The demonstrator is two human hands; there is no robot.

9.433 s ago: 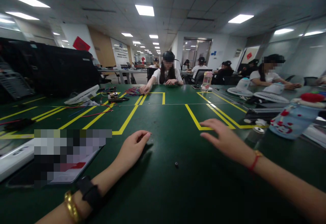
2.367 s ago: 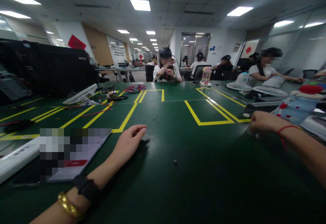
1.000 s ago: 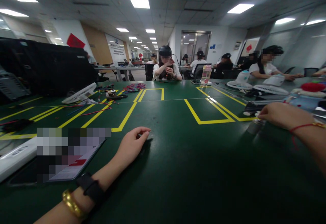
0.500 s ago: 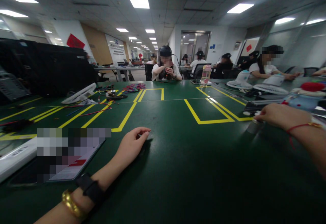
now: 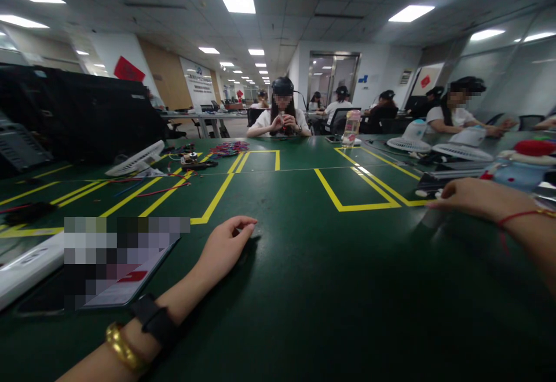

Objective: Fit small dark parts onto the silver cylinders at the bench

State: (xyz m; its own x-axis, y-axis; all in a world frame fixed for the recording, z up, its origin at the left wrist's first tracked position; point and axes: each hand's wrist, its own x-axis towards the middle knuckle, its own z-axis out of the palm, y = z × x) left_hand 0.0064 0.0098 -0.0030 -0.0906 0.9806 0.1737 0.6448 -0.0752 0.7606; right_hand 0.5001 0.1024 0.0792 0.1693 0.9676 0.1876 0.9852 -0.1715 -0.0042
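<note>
My left hand (image 5: 228, 242) rests on the dark green table (image 5: 304, 295), left of the middle. Its fingers are curled, with thumb and forefinger drawn together. A faint pale spot shows beside the fingertips, too small to name. Farther right, my right hand (image 5: 482, 199) reaches over the table with its fingers pinched and pointing left. A whitish, blurred thing shows at those fingertips, with a pale, see-through patch under it; its kind cannot be made out. Behind the right hand stands a light blue figure with a red top (image 5: 516, 168).
A phone (image 5: 125, 289) and a white long object (image 5: 30, 269) lie at the left. Wires (image 5: 228, 149) and a white fan (image 5: 136, 159) are farther back. A pink-lidded bottle (image 5: 351, 130) and more fans (image 5: 463, 151) stand at the far right. A person (image 5: 282, 118) sits opposite.
My left hand stays in place. My right hand has shifted very slightly, and the white thing at its fingertips shows less clearly. The person opposite has lowered a raised arm.
</note>
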